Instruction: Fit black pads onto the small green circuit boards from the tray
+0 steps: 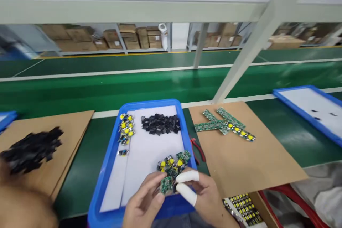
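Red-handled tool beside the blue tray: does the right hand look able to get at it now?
Probably yes: the red-handled tool lies near the right hand, just outside the blue tray, and nothing seems to cover its handles. That hand seems to hold a small black piece.

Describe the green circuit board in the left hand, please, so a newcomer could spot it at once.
Find the large blue tray, lower centre. Over its near end, the left hand holds the green circuit board. It sits against the thumb and shows no yellow, unlike the yellow-topped pieces just beyond.

3 trays [149,103], 2 black heaps [161,124], 1 pliers [202,152]
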Demonstrator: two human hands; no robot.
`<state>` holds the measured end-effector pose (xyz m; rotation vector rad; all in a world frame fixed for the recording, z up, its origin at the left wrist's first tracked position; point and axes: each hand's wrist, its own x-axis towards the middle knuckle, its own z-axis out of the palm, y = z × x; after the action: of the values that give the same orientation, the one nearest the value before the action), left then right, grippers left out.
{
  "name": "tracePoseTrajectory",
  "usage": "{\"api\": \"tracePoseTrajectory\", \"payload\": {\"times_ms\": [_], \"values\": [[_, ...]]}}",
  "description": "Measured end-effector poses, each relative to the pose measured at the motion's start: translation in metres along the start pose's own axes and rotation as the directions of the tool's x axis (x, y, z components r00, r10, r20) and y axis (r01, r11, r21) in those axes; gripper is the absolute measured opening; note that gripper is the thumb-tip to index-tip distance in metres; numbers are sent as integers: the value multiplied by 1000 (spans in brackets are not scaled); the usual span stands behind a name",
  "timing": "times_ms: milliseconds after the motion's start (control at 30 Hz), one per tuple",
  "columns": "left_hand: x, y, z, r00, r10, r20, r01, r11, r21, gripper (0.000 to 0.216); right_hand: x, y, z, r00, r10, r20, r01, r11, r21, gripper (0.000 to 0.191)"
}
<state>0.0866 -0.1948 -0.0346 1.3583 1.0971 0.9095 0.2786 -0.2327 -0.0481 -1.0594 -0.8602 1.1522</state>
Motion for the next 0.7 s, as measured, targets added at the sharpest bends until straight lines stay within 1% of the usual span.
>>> {"api": "tracePoseTrajectory", "payload": {"times_ms": [67, 133, 200, 267, 333, 533, 700], "values": [[0, 2, 7, 997, -10, 77, 25, 981, -193, 30, -5, -4, -2, 1000, -30, 2, 30, 994, -102, 20], [2, 0, 12, 991, 5, 134, 39, 945, -325, 33, -10, -8, -1, 997, -73, -2, 71, 982, -177, 23], [1, -3, 14, 989, -14, 149, 72, 917, -392, 33, -13, -8, 2, 994, -110, -10, 105, 967, -234, 24], [-2, -6, 15, 986, -54, 158, 116, 900, -421, 33, -14, -5, 6, 992, -126, -29, 114, 958, -261, 25], [-4, -7, 15, 983, -71, 169, 137, 897, -419, 33, -15, -2, 9, 992, -122, -39, 107, 956, -272, 25], [-7, -11, 18, 989, -40, 144, 90, 928, -360, 34, -16, -6, 10, 996, -92, -16, 79, 923, -376, 18], [-7, -16, 17, 991, 28, 130, 0, 977, -213, 35, -15, -10, 6, 997, -79, 28, 83, 890, -448, 13]]}}
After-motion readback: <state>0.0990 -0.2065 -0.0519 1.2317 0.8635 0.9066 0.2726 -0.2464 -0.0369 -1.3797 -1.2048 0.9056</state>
